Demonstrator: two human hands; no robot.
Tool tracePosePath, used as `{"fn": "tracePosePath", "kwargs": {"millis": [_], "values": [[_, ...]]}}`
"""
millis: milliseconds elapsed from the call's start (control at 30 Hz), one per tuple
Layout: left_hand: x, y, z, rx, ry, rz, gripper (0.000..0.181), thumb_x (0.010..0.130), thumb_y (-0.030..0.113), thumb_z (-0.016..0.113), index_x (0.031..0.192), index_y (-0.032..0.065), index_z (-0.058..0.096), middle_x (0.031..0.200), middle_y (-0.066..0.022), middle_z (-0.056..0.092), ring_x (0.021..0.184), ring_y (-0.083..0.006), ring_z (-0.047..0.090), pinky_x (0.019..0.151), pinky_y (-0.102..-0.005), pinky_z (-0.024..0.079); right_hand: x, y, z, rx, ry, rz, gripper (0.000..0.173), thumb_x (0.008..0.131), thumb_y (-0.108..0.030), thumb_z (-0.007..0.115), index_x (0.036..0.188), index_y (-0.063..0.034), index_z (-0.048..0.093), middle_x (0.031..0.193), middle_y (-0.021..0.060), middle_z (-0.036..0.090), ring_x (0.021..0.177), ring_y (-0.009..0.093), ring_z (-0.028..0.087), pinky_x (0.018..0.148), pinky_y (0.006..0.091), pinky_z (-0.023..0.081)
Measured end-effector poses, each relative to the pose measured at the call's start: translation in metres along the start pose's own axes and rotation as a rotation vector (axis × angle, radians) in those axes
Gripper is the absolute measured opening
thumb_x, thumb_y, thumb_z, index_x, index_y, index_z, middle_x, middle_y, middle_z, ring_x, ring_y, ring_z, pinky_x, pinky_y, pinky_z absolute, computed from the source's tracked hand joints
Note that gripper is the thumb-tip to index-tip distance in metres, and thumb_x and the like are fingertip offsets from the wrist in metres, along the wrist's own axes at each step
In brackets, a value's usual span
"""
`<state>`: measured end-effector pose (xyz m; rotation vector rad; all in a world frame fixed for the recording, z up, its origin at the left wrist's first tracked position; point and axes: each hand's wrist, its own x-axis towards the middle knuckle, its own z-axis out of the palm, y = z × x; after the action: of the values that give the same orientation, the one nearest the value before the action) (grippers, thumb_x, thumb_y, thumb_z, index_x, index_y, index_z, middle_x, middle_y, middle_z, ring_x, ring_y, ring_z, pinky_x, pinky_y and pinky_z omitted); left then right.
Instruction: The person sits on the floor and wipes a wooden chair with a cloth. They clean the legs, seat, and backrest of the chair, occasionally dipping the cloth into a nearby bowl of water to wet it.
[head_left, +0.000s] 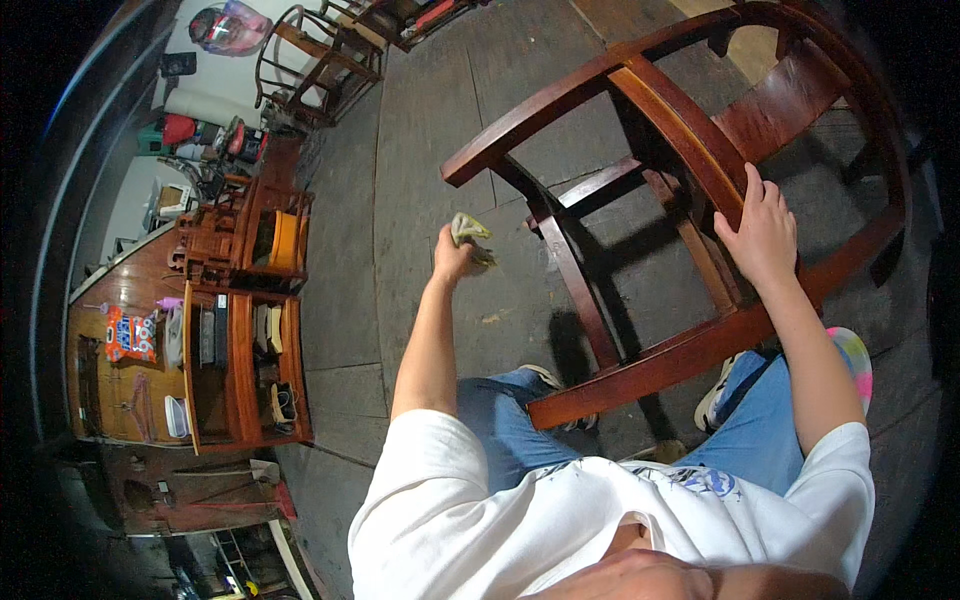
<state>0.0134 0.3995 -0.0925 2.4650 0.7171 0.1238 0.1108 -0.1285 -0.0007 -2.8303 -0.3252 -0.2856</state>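
My left hand (456, 259) grips a small crumpled cloth (469, 227), yellowish and pale, held away from the furniture. A dark reddish-brown wooden chair frame (645, 367) lies tipped over in front of me, with legs, stretchers and a curved back rail. My right hand (765, 232) rests on the frame's yellow-edged rail (686, 135), its fingers spread over the wood near the broad back splat (784, 105). One leg end lies across the front of my left knee. The inside of my left palm is hidden.
A wooden cabinet (244, 367) with open shelves stands at the left, and carved wooden furniture (217, 232) beyond it. Another wooden chair (319, 60) is at the upper left. Dark floor panels (420, 135) lie around the frame. A multicoloured round thing (855, 367) is beside my right leg.
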Motion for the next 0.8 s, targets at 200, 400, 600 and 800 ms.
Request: {"fn": "tracePosePath", "kwargs": {"millis": [200, 400, 600, 800], "values": [[-0.07, 0.017, -0.013, -0.764, -0.305, -0.248, 0.052, 0.09, 0.015, 0.064, 0.136, 0.0036, 0.044, 0.115, -0.0107, 0.061, 0.102, -0.0215, 0.061, 0.084, -0.0355, 0.052, 0.0, 0.0, 0.005, -0.001, 0.038, -0.026, 0.075, 0.085, -0.036, 0.068, 0.143, -0.002, 0.034, 0.12, 0.023, 0.054, 0.111, 0.038, 0.055, 0.09, 0.0473, 0.048], [-0.156, 0.122, -0.04, -1.168, -0.232, -0.231, 0.038, 0.096, 0.017, 0.057, 0.13, 0.0035, 0.049, 0.118, -0.01, 0.061, 0.106, -0.0244, 0.062, 0.085, -0.0412, 0.054, 0.003, 0.002, 0.009, 0.017, -0.011, -0.001, 0.077, 0.087, -0.039, 0.066, 0.145, -0.0032, 0.032, 0.122, 0.0233, 0.054, 0.112, 0.037, 0.056, 0.093, 0.0465, 0.047], [-0.223, 0.159, -0.033, -1.048, -0.401, 0.026, 0.043, 0.088, 0.011, 0.063, 0.129, 0.0049, 0.052, 0.12, -0.0072, 0.06, 0.108, -0.0186, 0.06, 0.09, -0.036, 0.051, 0.004, 0.01, 0.023, -0.007, 0.087, -0.032, 0.073, 0.089, -0.046, 0.064, 0.143, -0.0052, 0.037, 0.121, 0.0228, 0.056, 0.113, 0.038, 0.056, 0.093, 0.0492, 0.046], [-0.292, 0.171, 0.006, -0.268, -0.465, 0.62, 0.055, 0.075, 0.008, 0.072, 0.128, 0.0098, 0.056, 0.135, -0.015, 0.051, 0.122, -0.0298, 0.052, 0.1, -0.0391, 0.043, 0.005, 0.012, 0.021, -0.041, 0.072, -0.025, 0.076, 0.087, -0.044, 0.065, 0.145, -0.0064, 0.035, 0.121, 0.0222, 0.057, 0.111, 0.037, 0.057, 0.092, 0.0477, 0.048]]}}
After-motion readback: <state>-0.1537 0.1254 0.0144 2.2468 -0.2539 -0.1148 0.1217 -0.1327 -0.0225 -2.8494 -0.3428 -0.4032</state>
